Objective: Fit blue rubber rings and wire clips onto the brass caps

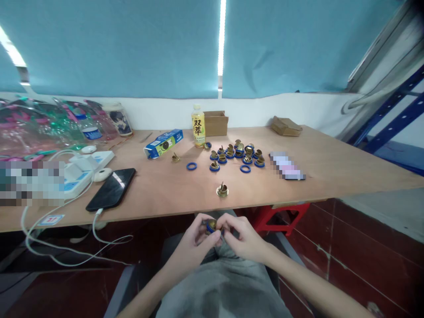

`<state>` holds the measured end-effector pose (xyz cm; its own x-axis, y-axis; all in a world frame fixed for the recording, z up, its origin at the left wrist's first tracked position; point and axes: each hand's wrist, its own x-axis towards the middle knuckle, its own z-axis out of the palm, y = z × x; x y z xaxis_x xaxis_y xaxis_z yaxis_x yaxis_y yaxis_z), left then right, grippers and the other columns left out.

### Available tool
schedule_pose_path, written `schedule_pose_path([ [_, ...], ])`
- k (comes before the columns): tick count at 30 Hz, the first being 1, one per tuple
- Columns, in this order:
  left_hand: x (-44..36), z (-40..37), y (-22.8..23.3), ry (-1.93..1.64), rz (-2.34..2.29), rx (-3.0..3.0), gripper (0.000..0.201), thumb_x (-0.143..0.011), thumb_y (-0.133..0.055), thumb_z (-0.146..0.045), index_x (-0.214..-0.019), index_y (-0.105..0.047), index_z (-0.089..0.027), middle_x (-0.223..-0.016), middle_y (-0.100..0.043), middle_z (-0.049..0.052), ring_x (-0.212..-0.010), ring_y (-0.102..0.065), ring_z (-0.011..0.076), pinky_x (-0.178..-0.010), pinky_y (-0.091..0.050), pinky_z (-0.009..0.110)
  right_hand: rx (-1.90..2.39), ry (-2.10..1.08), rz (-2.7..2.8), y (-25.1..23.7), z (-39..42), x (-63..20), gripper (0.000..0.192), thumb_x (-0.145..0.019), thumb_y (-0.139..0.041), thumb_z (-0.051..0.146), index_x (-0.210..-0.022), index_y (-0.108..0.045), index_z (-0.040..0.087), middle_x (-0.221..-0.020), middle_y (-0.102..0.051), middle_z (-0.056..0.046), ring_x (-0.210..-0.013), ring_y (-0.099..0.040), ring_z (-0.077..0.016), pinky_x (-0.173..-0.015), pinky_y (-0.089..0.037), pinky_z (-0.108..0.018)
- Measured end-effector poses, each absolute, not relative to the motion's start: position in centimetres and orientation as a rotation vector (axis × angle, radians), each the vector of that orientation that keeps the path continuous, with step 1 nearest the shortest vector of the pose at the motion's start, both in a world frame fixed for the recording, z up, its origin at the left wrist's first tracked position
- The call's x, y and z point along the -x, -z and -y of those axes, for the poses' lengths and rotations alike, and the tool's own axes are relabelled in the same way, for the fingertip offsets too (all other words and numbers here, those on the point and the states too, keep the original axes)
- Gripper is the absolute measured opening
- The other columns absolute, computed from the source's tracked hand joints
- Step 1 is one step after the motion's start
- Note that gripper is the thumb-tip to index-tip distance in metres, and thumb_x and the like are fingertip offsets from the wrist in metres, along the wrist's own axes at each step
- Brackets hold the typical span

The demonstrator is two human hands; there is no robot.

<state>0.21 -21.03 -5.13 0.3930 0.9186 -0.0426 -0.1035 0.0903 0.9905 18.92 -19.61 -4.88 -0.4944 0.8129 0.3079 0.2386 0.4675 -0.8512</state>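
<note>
Brass cap [212, 225], held low in the person's lap, just past the near edge of the table [159, 194]; from where I stand I can see a blue ring [210, 228] at its lower rim. Take the seated person's hands as the middle of the clock, with twelve straight ahead.

The left hand [195, 240] has its fingers curled in around the cap, thumb laid along the near side, nearly closed on it. The right hand [247, 240] is bent in from three o'clock, thumb and forefinger brought close together at the cap's right edge; I can't tell whether they pinch it or only press.

At twelve, near the table's edge, sits a lone cap [222, 191] showing no blue. Beyond it, between twelve and one, stands a crowd of caps [239, 152], most with blue at the base. One loose ring [245, 171] lies at one o'clock and another ring [191, 168] at eleven, with a small brass piece [175, 158] beyond that one, to its left. Also toward eleven is a blue carton [164, 143]; a yellow drink bottle [198, 128] stands at twelve beside a cardboard box [216, 124]. A lit phone [287, 166] lies at two, a dark phone [111, 190] near ten, and a red stool [281, 216] stands at three.
</note>
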Motion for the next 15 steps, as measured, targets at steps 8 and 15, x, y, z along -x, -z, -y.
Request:
schedule_pose_path([
  [8, -0.29, 21.07, 5.19, -0.924, -0.849, -1.22, 0.021, -0.091, -0.067, -0.034, -0.103, -0.055, -0.021, -0.084, -0.065, -0.002, -0.08, -0.064, 0.0153, -0.078, -0.051, 0.03, 0.88, -1.009, 1.992, 5.01, 19.61, -18.99, 0.019, -0.085, -0.048, 0.007, -0.091, -0.059, 0.02, -0.067, -0.065, 0.004, -0.057, -0.058, -0.0115, -0.058, -0.044, -0.021],
  [15, -0.17, 21.04, 5.21, -0.907, -0.862, -1.214, 0.02, -0.091, -0.066, -0.033, -0.104, -0.055, -0.021, -0.087, -0.065, -0.001, -0.081, -0.064, 0.0156, -0.078, -0.05, 0.032, 0.882, -0.991, 2.001, 5.13, 19.64, -19.0, 0.019, -0.084, -0.048, 0.005, -0.09, -0.059, 0.02, -0.067, -0.065, 0.003, -0.058, -0.059, -0.012, -0.059, -0.043, -0.021],
])
